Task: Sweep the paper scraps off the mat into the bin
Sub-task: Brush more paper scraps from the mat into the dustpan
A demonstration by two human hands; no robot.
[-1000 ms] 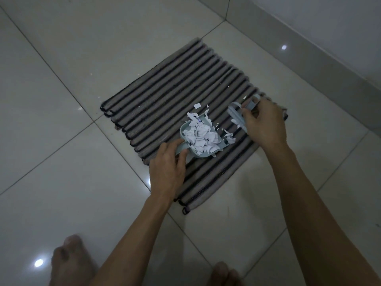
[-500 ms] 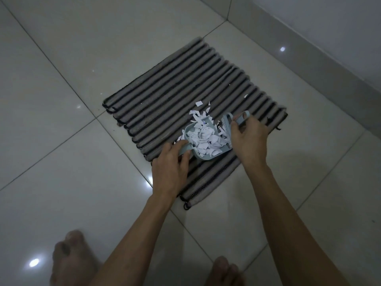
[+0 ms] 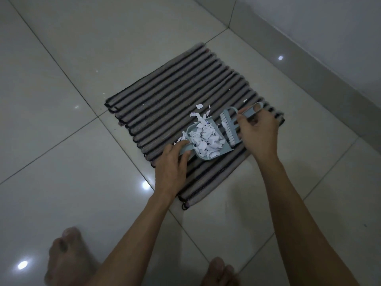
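A grey and black striped mat (image 3: 175, 96) lies on the tiled floor. On its near right part sits a small pale blue dustpan (image 3: 208, 157) heaped with white paper scraps (image 3: 206, 139). My left hand (image 3: 172, 166) grips the dustpan's handle. My right hand (image 3: 257, 131) holds the handle of a small pale blue brush (image 3: 228, 129), whose white bristles touch the pan's open edge. A few loose scraps (image 3: 199, 106) lie on the mat just beyond the pan. No bin is in view.
Glossy white floor tiles (image 3: 61, 141) surround the mat. A grey skirting and wall (image 3: 309, 48) run along the right. My bare feet, the left foot (image 3: 64, 254) and the right foot (image 3: 218, 271), stand on the floor at the bottom edge.
The brush swept leftward from the mat's right part up to the pan's edge, pushing scraps in. The dustpan and my left hand stayed nearly in place.
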